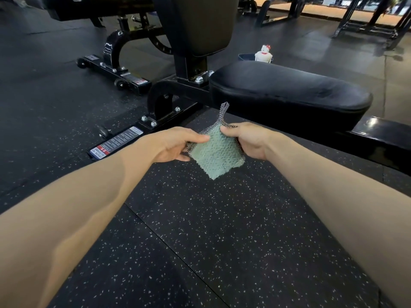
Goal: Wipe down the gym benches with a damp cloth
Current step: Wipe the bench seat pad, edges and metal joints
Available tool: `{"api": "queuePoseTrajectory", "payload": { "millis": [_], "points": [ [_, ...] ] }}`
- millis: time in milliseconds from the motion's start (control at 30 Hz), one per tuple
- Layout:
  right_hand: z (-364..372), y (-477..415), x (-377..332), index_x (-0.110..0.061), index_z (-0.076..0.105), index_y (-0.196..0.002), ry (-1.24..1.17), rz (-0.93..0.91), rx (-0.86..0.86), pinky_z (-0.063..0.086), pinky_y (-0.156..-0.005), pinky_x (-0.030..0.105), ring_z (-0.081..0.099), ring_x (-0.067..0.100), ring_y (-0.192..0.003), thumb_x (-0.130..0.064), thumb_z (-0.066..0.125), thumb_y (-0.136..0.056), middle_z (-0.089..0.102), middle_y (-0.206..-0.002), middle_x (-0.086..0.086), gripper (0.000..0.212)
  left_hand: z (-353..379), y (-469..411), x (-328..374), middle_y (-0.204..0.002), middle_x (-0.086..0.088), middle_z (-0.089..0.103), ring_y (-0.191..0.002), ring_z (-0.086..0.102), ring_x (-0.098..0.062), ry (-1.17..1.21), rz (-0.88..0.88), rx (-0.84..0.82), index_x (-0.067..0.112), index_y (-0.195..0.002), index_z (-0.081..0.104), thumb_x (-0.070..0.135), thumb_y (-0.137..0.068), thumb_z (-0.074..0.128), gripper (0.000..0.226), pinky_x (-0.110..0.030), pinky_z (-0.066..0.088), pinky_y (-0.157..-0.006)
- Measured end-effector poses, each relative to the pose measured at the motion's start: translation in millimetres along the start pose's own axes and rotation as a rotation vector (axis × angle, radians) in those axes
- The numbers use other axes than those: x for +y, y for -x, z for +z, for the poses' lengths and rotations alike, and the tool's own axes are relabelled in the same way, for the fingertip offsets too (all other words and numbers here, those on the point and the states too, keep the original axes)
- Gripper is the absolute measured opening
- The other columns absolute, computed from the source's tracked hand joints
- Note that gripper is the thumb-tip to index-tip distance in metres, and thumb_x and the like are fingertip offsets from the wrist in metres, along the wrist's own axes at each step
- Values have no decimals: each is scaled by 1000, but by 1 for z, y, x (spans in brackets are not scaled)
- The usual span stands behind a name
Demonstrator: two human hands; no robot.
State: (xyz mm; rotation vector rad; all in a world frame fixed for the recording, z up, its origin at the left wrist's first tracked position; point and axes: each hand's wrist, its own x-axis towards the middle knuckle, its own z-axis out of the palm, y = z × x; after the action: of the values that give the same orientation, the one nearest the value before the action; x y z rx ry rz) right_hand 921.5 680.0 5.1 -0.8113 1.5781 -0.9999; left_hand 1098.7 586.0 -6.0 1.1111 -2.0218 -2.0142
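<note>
A small pale green cloth [216, 153] with a black-and-white woven border and a hanging loop hangs between my hands above the speckled floor. My left hand [175, 144] pinches its left edge, and my right hand [246, 138] pinches its top right corner. Just beyond them stands a black gym bench: its padded seat [287, 90] lies flat to the right, and its backrest [195, 23] rises upright at the top centre. The cloth is not touching the bench.
The bench's black steel frame [169, 101] with bolts, a wheel and a warning label lies left of my hands. A second bench base [115, 70] stands further left. Behind the seat sit a dark bucket [245, 57] and a white toy-shaped bottle [264, 53]. Racks stand far right.
</note>
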Motion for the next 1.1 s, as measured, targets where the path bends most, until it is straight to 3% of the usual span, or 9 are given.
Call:
{"api": "queuePoseTrajectory", "payload": {
  "millis": [167, 300, 400, 500, 600, 667, 867, 1033, 1100],
  "points": [
    [2, 0, -1, -6, 65, -118, 43, 8, -70, 48, -91, 31, 64, 18, -109, -32, 50, -99, 70, -115, 5, 36, 11, -7, 3, -127, 5, 61, -128, 45, -19, -52, 69, 56, 26, -108, 70, 62, -53, 81, 67, -47, 24, -113],
    [-3, 0, -3, -5, 66, -116, 47, 25, -41, 46, -99, 35, 63, 19, -111, -38, 58, -94, 70, -114, 6, 40, 23, -14, 5, -108, 0, 71, -107, 63, -14, -33, 124, 107, 14, -99, 71, 37, -85, 68, 28, -37, 40, -105],
    [-3, -4, 0, -8, 71, -98, 84, -11, 139, 43, -102, 38, 57, 22, -114, -21, 72, -84, 68, -114, 8, 20, 25, -15, 4, -108, -2, 71, -104, 64, -14, 49, 147, 125, 9, -107, 69, 30, -92, 60, 28, -34, 43, -101],
    [-1, -6, 1, -11, 67, -81, 126, -63, 287, 49, -81, 30, 59, 21, -102, -8, 74, -81, 66, -106, 8, 8, 21, -14, 4, -114, -6, 69, -104, 65, -19, 147, 64, 58, 9, -117, 64, 40, -96, 50, 40, -39, 49, -97],
    [-2, -5, 2, -15, 64, -80, 139, -95, 316, 41, -65, 23, 54, 12, -86, -9, 70, -86, 62, -97, 3, 10, 18, -11, 6, -109, -6, 67, -91, 66, -17, 135, 27, 16, 8, -117, 62, 25, -99, 48, 29, -34, 55, -78],
    [-1, -7, 2, -18, 62, -79, 172, -99, 299, 42, -71, 25, 53, 14, -88, -12, 68, -88, 61, -95, 1, 12, 15, -9, 5, -106, -2, 67, -85, 65, -14, 120, 30, 32, 8, -117, 62, 15, -97, 52, 23, -31, 53, -73],
    [-7, -4, -1, -17, 59, -79, 104, -93, 177, 41, -104, 41, 57, 21, -113, -8, 66, -88, 66, -106, 3, 15, 4, -16, -1, -118, -9, 60, -106, 58, -23, 203, 32, 254, 10, -100, 61, 8, -95, 52, 11, -43, 49, -93],
    [-18, 2, 5, -10, 54, -112, 62, 106, -89, 45, -101, 45, 56, 31, -121, 0, 62, -87, 58, -131, 16, 28, -9, -18, -6, -120, -10, 64, -113, 58, -25, 261, 76, 356, 11, -101, 64, 10, -95, 52, 14, -45, 43, -104],
    [-15, 6, 6, -1, 55, -108, 42, 144, -157, 54, -92, 42, 64, 35, -109, 2, 53, -91, 63, -121, 24, 18, -9, -16, -6, -114, -9, 65, -109, 58, -23, 281, 114, 336, 11, -96, 64, 10, -96, 50, 14, -45, 43, -104]
  ]
}}
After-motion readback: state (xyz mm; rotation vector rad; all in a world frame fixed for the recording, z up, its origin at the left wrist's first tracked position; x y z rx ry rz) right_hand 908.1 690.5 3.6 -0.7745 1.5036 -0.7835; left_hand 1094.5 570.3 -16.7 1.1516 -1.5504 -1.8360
